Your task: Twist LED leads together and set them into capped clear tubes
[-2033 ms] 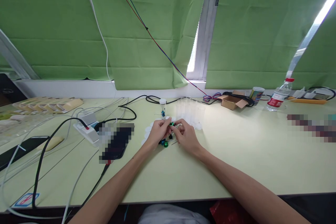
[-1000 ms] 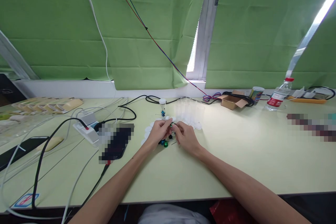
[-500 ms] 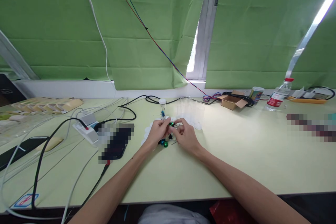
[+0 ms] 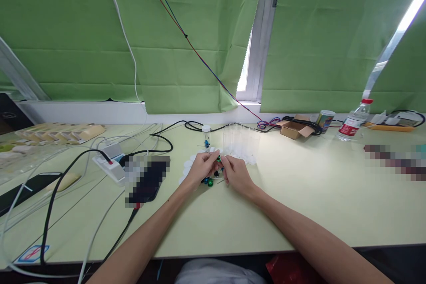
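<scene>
Between my two hands is a small shiny green piece (image 4: 218, 159), too small to name. My left hand (image 4: 203, 167) is closed, with thumb and forefinger pinching it from the left. The closed fingertips of my right hand (image 4: 237, 172) meet its other side. Beneath and between the hands lie more small round pieces, among them a green one (image 4: 210, 182) and a black one (image 4: 216, 173), some with thin wire-like legs. Round white caps (image 4: 187, 171) lie around my left hand. Behind it stands a white-capped clear tube (image 4: 206, 129), with blue pieces at its base.
Several clear tubes (image 4: 241, 135) stand behind my right hand. A phone (image 4: 151, 182), a power strip (image 4: 111, 169) and loose cables lie to the left. Farther right are an open cardboard box (image 4: 293, 129), a can (image 4: 325, 120) and a water bottle (image 4: 353, 122).
My right hand's fingers have closed in toward the green piece and sit slightly lower. The left hand has barely moved.
</scene>
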Available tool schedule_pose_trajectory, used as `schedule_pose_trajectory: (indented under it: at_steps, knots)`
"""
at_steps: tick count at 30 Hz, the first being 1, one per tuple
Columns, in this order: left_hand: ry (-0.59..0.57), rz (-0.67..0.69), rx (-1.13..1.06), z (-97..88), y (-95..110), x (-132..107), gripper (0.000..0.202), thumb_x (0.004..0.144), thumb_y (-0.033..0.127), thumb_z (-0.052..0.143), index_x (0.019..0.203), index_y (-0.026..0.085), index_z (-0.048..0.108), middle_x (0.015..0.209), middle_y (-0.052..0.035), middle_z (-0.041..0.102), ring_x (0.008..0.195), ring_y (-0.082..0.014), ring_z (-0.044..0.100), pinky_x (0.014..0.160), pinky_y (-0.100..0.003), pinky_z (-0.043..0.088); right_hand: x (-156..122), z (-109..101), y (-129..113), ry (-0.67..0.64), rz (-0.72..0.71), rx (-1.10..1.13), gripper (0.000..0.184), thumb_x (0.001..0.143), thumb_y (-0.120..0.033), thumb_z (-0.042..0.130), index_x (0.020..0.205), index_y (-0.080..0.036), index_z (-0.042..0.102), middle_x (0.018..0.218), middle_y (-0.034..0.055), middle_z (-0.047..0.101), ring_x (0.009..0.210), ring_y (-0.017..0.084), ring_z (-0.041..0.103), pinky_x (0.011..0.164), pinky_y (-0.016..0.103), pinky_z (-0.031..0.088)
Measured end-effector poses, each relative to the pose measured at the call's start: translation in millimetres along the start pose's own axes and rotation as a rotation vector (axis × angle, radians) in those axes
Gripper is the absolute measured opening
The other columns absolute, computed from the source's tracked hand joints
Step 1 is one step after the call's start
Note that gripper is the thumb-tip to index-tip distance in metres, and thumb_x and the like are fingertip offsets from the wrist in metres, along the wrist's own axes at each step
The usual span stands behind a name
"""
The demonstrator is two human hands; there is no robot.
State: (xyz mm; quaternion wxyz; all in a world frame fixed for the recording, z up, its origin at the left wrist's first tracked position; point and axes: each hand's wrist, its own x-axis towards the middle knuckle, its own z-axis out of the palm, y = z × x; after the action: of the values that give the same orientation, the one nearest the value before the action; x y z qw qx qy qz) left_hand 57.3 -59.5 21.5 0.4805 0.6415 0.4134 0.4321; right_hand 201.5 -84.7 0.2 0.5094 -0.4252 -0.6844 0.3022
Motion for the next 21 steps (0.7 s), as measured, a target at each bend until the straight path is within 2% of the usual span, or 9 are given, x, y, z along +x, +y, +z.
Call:
schedule_pose_trajectory:
  at_steps: [3,5,8,11,16,21]
  knots:
    - [0.018,-0.022,0.021,1.3,2.3,0.0,0.052,0.083,0.057,0.054,0.054,0.013,0.055,0.049,-0.0013,0.049,0.04,-0.0066,0.037,0.04,-0.021,0.024,0.2,0.1,1.3,0.013,0.049,0.002,0.049,0.098,-0.049,0.03,0.064,-0.02,0.049,0.044,-0.0032,0.048,0.04,0.012,0.047,0.049,0.025,0.039]
    - [0.041,-0.038,0.023,1.8,3.9,0.0,0.052,0.083,0.057,0.055,0.053,0.014,0.055,0.048,-0.0007,0.048,0.039,-0.0067,0.037,0.04,-0.021,0.024,0.3,-0.4,0.9,0.026,0.068,0.01,0.047,0.098,-0.05,0.031,0.068,-0.02,0.052,0.045,-0.0037,0.049,0.04,0.011,0.046,0.048,0.024,0.039]
    - [0.07,-0.04,0.011,1.7,4.8,-0.1,0.052,0.082,0.057,0.056,0.052,0.015,0.052,0.046,0.0005,0.045,0.039,-0.0068,0.036,0.04,-0.021,0.024,0.2,-0.9,-0.9,0.037,0.045,0.028,0.03,0.093,-0.048,0.045,0.087,-0.021,0.053,0.047,-0.0069,0.049,0.039,0.011,0.045,0.046,0.023,0.037]
    - [0.088,-0.035,0.001,1.0,3.5,0.2,0.053,0.082,0.058,0.056,0.051,0.015,0.05,0.046,0.0012,0.043,0.041,-0.0071,0.036,0.04,-0.021,0.024,-0.1,-0.3,-0.7,0.042,0.015,0.033,0.025,0.088,-0.044,0.056,0.097,-0.021,0.051,0.048,-0.0089,0.049,0.041,0.01,0.044,0.046,0.022,0.035]
    - [0.059,-0.019,0.049,-0.1,-0.1,0.9,0.055,0.083,0.059,0.054,0.051,0.015,0.052,0.045,0.001,0.043,0.04,-0.0069,0.035,0.041,-0.022,0.023,-0.1,0.2,1.8,0.036,0.01,0.038,0.022,0.089,-0.042,0.052,0.087,-0.021,0.051,0.049,-0.0073,0.051,0.041,0.01,0.044,0.045,0.022,0.033]
    - [0.023,0.001,0.049,-0.5,0.4,0.1,0.053,0.083,0.059,0.054,0.054,0.014,0.053,0.047,0.001,0.045,0.04,-0.0067,0.035,0.041,-0.022,0.023,0.3,-1.1,-0.2,0.017,0.003,0.042,0.032,0.094,-0.044,0.044,0.073,-0.02,0.049,0.047,-0.0057,0.049,0.039,0.01,0.044,0.046,0.023,0.036]
